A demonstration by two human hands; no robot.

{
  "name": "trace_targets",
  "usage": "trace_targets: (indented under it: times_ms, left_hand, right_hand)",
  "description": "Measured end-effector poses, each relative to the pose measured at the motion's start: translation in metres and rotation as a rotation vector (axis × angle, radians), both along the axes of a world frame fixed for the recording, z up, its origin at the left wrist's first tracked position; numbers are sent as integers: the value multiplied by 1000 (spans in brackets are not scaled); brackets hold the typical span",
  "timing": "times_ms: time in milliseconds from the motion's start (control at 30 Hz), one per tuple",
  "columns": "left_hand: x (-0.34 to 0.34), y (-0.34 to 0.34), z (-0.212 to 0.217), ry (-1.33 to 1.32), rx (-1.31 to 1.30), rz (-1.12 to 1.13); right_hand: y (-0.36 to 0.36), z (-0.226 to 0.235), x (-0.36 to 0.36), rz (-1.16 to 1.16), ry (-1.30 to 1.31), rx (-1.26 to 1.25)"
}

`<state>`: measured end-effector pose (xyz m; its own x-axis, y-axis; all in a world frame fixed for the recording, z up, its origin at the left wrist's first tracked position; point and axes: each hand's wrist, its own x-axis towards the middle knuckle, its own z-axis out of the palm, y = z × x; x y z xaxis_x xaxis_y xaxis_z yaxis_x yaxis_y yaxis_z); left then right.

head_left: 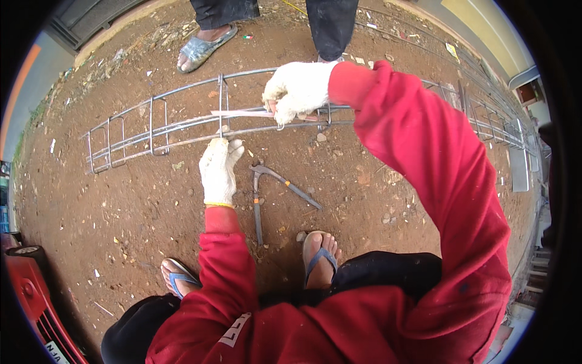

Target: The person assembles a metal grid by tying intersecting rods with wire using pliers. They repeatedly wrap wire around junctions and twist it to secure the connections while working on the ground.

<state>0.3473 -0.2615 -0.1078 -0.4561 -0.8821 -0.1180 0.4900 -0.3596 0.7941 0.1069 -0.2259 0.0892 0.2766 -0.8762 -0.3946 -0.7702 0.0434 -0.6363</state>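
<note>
A long cage of steel reinforcing bars point(182, 97) with square wire stirrups lies across the ground in front of me. My left hand point(219, 167), in a white knit glove, is closed on the near lower corner of a stirrup point(222, 109). Above the bars, my right hand point(300, 91) wears a dirty white glove with bare fingertips showing. Its fingers are pinched round a thin, pale pinkish strip point(242, 113) that points left toward that stirrup. Pincers point(257, 188) with dark, orange-banded handles lie spread on the soil, just nearer to me than the cage.
Another person's legs point(330, 27) and sandalled foot point(206, 47) stand beyond the cage. More bars and stirrups point(485, 118) continue to the right, by a grey metal sheet point(520, 155). A red vehicle point(42, 297) is at the lower left. Small stones and litter dot the brown dirt.
</note>
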Motion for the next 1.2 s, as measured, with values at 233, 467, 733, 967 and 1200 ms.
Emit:
trace_targets:
  times_ms: [233, 467, 733, 967, 1200]
  left_hand:
    - [7, -3, -11, -283, -346, -14]
    - [0, 6, -6, 60, -64, -13]
    - [-11, 14, -6, -43, -90, 64]
    - [-22, 14, -6, -26, -65, 74]
    - [-26, 13, 1, -31, -26, 22]
  right_hand:
    - [-8, -38, -6, 20, 100, 112]
    - [2, -38, -18, 6, 183, 109]
    - [15, -38, -12, 18, 143, -53]
    - [18, -42, -15, 37, 159, -176]
    - [15, -56, -23, 72, 83, -239]
